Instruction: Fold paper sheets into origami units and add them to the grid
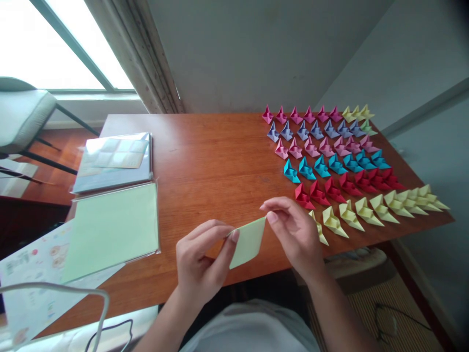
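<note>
A pale green sheet of paper (248, 242), folded into a small square, is held up over the table's front edge. My left hand (205, 256) pinches its left corner between thumb and fingers. At the upper right corner is my right hand (295, 234), its thumb and index fingertip close together at the paper's edge; the other fingers are curled behind. Just beyond the right hand, a row of pale yellow folded paper boats (350, 215) starts, its nearest one partly hidden by that hand.
Rows of folded boats in red (318, 192), blue (321, 166), pink (310, 146), purple (302, 130) and magenta (309, 115) fill the wooden table's (205, 166) right side. On the left lie a green paper pack (113, 227), another wrapped pack (110, 176) and a printed sheet (40, 298). A white cable-like tube (73, 289) crosses the lower left.
</note>
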A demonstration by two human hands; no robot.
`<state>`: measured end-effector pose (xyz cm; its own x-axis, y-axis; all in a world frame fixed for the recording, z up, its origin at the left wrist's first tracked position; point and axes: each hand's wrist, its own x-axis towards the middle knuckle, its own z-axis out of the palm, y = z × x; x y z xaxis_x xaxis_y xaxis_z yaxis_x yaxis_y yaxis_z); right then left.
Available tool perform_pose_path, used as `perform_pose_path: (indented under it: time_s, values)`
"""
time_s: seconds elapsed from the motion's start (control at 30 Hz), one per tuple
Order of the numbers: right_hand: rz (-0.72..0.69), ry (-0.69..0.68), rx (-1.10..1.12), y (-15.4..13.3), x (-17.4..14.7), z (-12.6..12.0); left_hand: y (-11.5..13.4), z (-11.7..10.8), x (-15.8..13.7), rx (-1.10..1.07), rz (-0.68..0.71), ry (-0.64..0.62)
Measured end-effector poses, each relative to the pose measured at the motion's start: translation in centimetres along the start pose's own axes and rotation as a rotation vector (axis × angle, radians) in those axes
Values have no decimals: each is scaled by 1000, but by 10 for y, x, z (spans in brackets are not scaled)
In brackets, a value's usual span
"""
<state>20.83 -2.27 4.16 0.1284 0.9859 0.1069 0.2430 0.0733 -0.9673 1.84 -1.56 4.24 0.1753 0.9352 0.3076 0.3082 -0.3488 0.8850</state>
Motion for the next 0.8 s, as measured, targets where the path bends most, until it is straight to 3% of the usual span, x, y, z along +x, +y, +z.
perform_pose_path:
  time_s: [0.1,0.2,0.3,0.8]
  values:
    - [-260,64,-215,1,1,-10,1,-1,-2,195,229,-36]
    - [-442,-49,-395,0,2,-18,2,-1,-3,379,391,-88]
    - [-558,-122,-515,-1,4,-20,4,2,-2,469,455,-69]
    - [-662,-256,-746,-3,5,-17,10,11,0,568,518,-85]
